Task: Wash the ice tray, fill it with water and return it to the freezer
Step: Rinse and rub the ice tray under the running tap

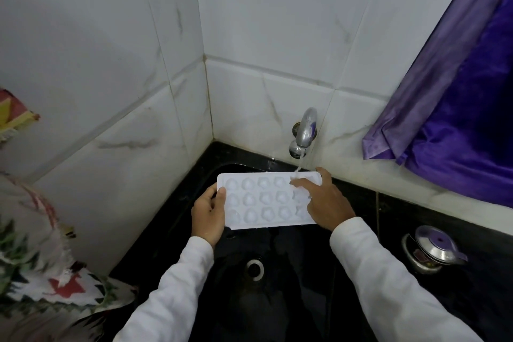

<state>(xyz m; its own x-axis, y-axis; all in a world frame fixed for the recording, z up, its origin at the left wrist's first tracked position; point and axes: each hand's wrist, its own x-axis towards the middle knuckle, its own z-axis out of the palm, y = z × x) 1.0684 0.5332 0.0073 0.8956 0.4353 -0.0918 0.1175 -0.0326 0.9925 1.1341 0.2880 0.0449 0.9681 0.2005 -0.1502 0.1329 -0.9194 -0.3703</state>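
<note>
The ice tray (266,200) is white, with rows of rounded cells facing up, and it is held level over a black sink (280,305), just under the tap; at the far left edge of the view hangs a flowered cloth (36,258) in red, green and white, against a wall of white marbled tiles (111,64); next comes the left hand (209,214), in a white sleeve (166,294), which grasps the tray's left short end with the thumb on top of the rim and the fingers curled beneath; below the tray a round metal drain (254,269) sits in the sink floor; the steel tap (304,133) juts from the back wall, and a thin stream of water (298,168) falls from it onto the tray's far right corner (right where the forefinger lies); the right hand (324,200) rests on the tray's right end, fingers stretched across the cells and the thumb at the far rim, released rather than clenched; further right a steel pot with a lid (433,248) stands on the black counter; a purple curtain (458,119) hangs at the far right, its hem resting on the white ledge.
</note>
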